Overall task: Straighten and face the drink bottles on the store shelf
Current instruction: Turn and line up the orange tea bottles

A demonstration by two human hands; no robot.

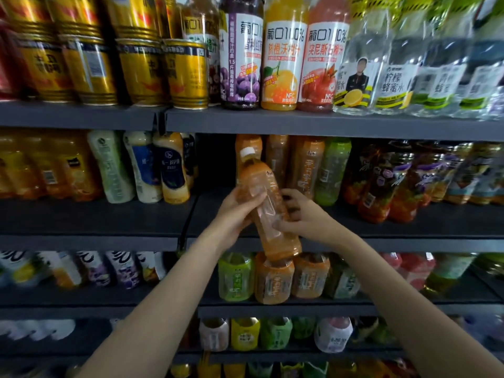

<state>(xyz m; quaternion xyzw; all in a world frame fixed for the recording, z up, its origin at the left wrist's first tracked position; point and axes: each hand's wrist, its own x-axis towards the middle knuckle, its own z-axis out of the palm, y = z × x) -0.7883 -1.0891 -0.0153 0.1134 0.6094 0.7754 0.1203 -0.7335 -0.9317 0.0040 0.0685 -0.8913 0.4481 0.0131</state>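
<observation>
An orange drink bottle (266,197) with a white cap is held tilted in front of the second shelf (409,227), its cap leaning up and to the left. My left hand (236,216) grips its middle from the left. My right hand (302,214) holds it from the right, fingers curled on the clear label band. Behind it stand more orange bottles (305,167) and a green bottle (331,170). A dark gap (215,162) opens on the shelf just left of them.
Gold cans (139,69) and juice bottles (282,64) fill the top shelf. Creamy bottles (169,167) stand left of the gap, dark tea bottles (381,181) to the right. Lower shelves hold green and orange bottles (272,279) directly beneath my hands.
</observation>
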